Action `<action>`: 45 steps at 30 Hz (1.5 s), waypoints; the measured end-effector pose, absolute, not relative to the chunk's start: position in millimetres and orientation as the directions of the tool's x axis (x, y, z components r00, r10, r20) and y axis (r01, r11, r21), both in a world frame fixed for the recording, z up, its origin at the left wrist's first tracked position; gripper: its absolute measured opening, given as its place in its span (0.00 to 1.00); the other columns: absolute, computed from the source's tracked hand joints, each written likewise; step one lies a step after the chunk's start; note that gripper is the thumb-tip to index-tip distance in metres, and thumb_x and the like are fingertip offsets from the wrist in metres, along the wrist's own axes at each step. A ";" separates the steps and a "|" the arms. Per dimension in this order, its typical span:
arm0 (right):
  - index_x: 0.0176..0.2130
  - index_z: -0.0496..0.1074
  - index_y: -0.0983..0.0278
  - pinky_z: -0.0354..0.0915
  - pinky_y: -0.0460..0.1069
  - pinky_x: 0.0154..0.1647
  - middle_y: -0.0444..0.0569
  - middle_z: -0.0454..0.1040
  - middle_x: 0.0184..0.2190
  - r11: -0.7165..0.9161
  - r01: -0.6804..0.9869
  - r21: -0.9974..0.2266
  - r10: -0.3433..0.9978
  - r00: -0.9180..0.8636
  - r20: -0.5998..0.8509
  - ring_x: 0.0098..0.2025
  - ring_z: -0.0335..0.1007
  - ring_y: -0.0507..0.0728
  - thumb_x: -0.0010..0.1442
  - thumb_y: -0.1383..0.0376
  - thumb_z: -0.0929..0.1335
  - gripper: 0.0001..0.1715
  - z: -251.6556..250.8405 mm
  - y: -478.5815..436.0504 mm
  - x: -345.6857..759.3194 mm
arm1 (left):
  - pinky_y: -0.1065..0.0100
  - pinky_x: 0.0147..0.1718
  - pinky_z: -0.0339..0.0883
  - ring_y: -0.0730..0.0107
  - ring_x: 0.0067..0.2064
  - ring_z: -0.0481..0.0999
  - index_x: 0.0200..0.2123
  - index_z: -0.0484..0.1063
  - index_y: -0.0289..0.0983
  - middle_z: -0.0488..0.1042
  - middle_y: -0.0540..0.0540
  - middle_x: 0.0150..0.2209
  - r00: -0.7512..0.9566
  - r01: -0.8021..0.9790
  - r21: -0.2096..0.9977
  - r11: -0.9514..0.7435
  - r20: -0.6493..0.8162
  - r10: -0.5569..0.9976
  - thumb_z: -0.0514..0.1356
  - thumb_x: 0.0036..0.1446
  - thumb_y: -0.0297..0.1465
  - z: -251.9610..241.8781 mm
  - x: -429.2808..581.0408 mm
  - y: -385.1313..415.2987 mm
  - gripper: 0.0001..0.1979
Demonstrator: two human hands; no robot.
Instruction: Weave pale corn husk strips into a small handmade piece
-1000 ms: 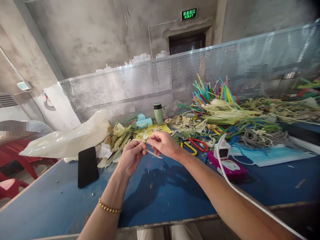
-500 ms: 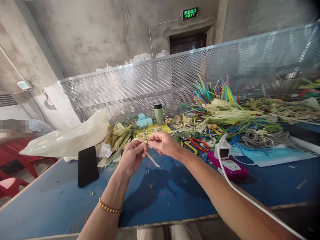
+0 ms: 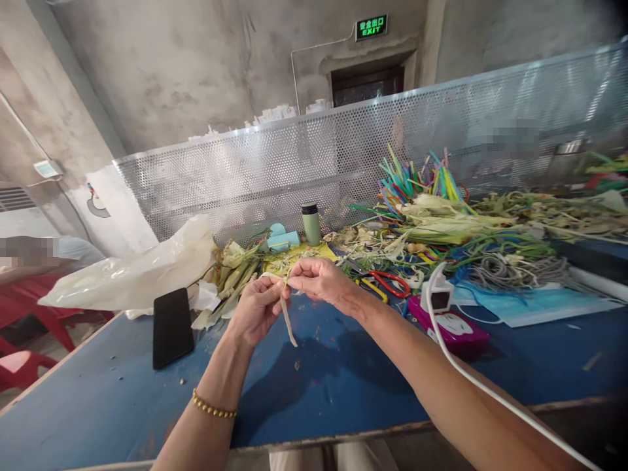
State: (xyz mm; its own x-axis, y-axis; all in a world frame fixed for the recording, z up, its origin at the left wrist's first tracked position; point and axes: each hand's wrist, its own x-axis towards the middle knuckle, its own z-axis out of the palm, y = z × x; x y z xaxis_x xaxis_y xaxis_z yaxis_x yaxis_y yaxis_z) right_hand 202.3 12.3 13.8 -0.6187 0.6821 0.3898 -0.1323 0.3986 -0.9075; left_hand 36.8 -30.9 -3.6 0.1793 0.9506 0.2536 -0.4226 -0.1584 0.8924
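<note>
Between my two hands, above the blue table (image 3: pixel 275 405), is a narrow pale strip (image 3: pixel 289 322) that looks like corn husk. Its loose end hangs down below the fingers. My left hand (image 3: pixel 259 307), with a gold bead bracelet on the wrist, pinches the strip between thumb and fingers. My right hand (image 3: pixel 321 282) is closed in a pinch at the strip's upper part, fingertips touching those of the left. A small greenish bit shows where the fingertips meet; its exact shape is hidden. Behind the hands lies a yellow sheet (image 3: pixel 324 251) with husk scraps on it.
A black phone (image 3: pixel 173 328) lies left, beside a plastic bag (image 3: pixel 142 268) and husks (image 3: pixel 240 271). Behind stands a green bottle (image 3: pixel 311 224). To the right are red-handled scissors (image 3: pixel 392 282), a purple box (image 3: pixel 454 329), a white cable (image 3: pixel 456 363) and colourful pipe cleaners (image 3: pixel 422 180). A perforated metal screen (image 3: pixel 255 176) runs behind.
The strip's hanging end has swung left and now points more steeply down. Both hands keep their pinch in nearly the same place.
</note>
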 end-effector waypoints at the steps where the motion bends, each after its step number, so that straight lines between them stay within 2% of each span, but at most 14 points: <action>1: 0.32 0.69 0.66 0.45 0.43 0.15 0.45 0.76 0.28 0.382 -0.148 -0.912 0.675 -0.630 0.384 0.16 0.47 0.44 0.58 0.64 0.68 0.06 13.1 12.9 202.1 | 0.76 0.21 0.54 0.86 0.17 0.57 0.25 0.72 0.31 0.70 0.51 0.22 0.180 -0.417 0.895 -0.159 0.253 0.951 0.69 0.48 0.29 -3.6 36.4 -30.7 0.10; 7: 0.33 0.71 0.66 0.48 0.43 0.15 0.44 0.74 0.26 0.412 -0.127 -0.902 0.675 -0.623 0.396 0.17 0.51 0.44 0.59 0.60 0.69 0.11 12.4 12.5 203.1 | 0.75 0.21 0.54 0.86 0.17 0.57 0.25 0.71 0.31 0.70 0.51 0.22 0.156 -0.404 0.896 -0.185 0.267 0.951 0.69 0.49 0.30 -2.8 36.7 -30.3 0.10; 12: 0.31 0.71 0.67 0.50 0.43 0.15 0.40 0.66 0.19 0.378 -0.146 -0.914 0.637 -0.676 0.371 0.16 0.55 0.45 0.61 0.55 0.68 0.16 14.9 11.7 207.8 | 0.76 0.21 0.52 0.85 0.18 0.58 0.26 0.69 0.32 0.70 0.51 0.22 0.133 -0.386 0.895 -0.221 0.291 0.947 0.69 0.49 0.32 -1.4 39.7 -32.5 0.12; 15: 0.32 0.72 0.67 0.47 0.43 0.14 0.42 0.69 0.20 0.359 -0.175 -0.917 0.623 -0.687 0.375 0.16 0.51 0.45 0.60 0.55 0.68 0.17 13.1 13.8 207.9 | 0.76 0.21 0.53 0.85 0.18 0.58 0.26 0.69 0.32 0.70 0.51 0.22 0.137 -0.387 0.898 -0.209 0.280 0.950 0.69 0.49 0.31 -0.6 40.7 -34.2 0.12; 21: 0.31 0.70 0.67 0.42 0.44 0.14 0.47 0.77 0.29 0.261 -0.269 -0.927 0.592 -0.714 0.374 0.15 0.46 0.43 0.58 0.58 0.70 0.14 9.2 16.1 204.4 | 0.76 0.20 0.53 0.85 0.17 0.58 0.26 0.70 0.32 0.71 0.52 0.21 0.179 -0.398 0.900 -0.178 0.267 0.947 0.69 0.48 0.31 -0.1 40.0 -35.0 0.11; 31: 0.30 0.68 0.67 0.42 0.43 0.13 0.46 0.76 0.28 0.249 -0.271 -0.930 0.618 -0.695 0.369 0.14 0.47 0.42 0.57 0.55 0.71 0.17 5.8 17.8 200.7 | 0.76 0.19 0.53 0.86 0.15 0.58 0.26 0.73 0.31 0.72 0.50 0.21 0.160 -0.378 0.907 -0.186 0.262 0.952 0.69 0.49 0.32 -3.6 36.3 -31.8 0.10; 36: 0.27 0.67 0.65 0.48 0.43 0.13 0.37 0.63 0.14 0.365 -0.137 -0.921 0.714 -0.593 0.371 0.13 0.52 0.45 0.57 0.52 0.70 0.20 0.8 18.4 196.8 | 0.76 0.23 0.58 0.81 0.21 0.65 0.26 0.73 0.32 0.72 0.49 0.23 0.085 -0.372 0.901 -0.225 0.275 0.958 0.70 0.48 0.32 -1.4 41.1 -32.1 0.10; 41: 0.27 0.69 0.66 0.51 0.44 0.16 0.41 0.67 0.18 0.494 0.100 -0.864 0.762 -0.528 0.375 0.15 0.56 0.46 0.58 0.54 0.70 0.18 11.9 18.1 204.3 | 0.75 0.24 0.57 0.79 0.25 0.65 0.25 0.74 0.32 0.69 0.50 0.23 -0.004 -0.332 0.894 -0.301 0.317 0.948 0.72 0.41 0.32 -4.1 43.7 -28.1 0.12; 42: 0.27 0.70 0.66 0.52 0.44 0.18 0.41 0.67 0.18 0.551 0.156 -0.820 0.761 -0.496 0.418 0.16 0.56 0.47 0.58 0.55 0.69 0.17 16.1 18.4 207.6 | 0.75 0.24 0.56 0.80 0.24 0.64 0.25 0.74 0.32 0.69 0.50 0.24 -0.022 -0.296 0.904 -0.309 0.317 0.948 0.73 0.41 0.32 -5.2 43.6 -27.4 0.12; 43: 0.26 0.71 0.66 0.52 0.45 0.20 0.42 0.66 0.18 0.619 0.218 -0.755 0.764 -0.390 0.514 0.18 0.56 0.47 0.59 0.56 0.69 0.17 20.0 18.9 210.8 | 0.75 0.23 0.55 0.80 0.24 0.63 0.24 0.74 0.32 0.70 0.49 0.25 -0.033 -0.244 0.918 -0.311 0.313 0.949 0.73 0.41 0.33 -6.2 43.6 -26.9 0.12; 45: 0.26 0.72 0.66 0.54 0.46 0.26 0.45 0.70 0.23 0.722 0.329 -0.609 0.690 -0.286 0.665 0.23 0.59 0.49 0.58 0.59 0.70 0.15 25.1 20.1 215.1 | 0.74 0.23 0.54 0.81 0.23 0.61 0.24 0.75 0.32 0.72 0.48 0.28 -0.022 -0.100 0.947 -0.306 0.305 0.952 0.72 0.41 0.33 -8.1 43.9 -26.9 0.12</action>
State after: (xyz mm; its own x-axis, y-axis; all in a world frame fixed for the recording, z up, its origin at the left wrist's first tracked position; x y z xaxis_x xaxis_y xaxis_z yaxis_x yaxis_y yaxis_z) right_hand 215.1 20.1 25.1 -0.2857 0.6903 0.6647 0.3287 0.7222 -0.6086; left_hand 43.9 -26.9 -8.1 -0.0221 0.9521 0.3049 -0.1000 -0.3055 0.9469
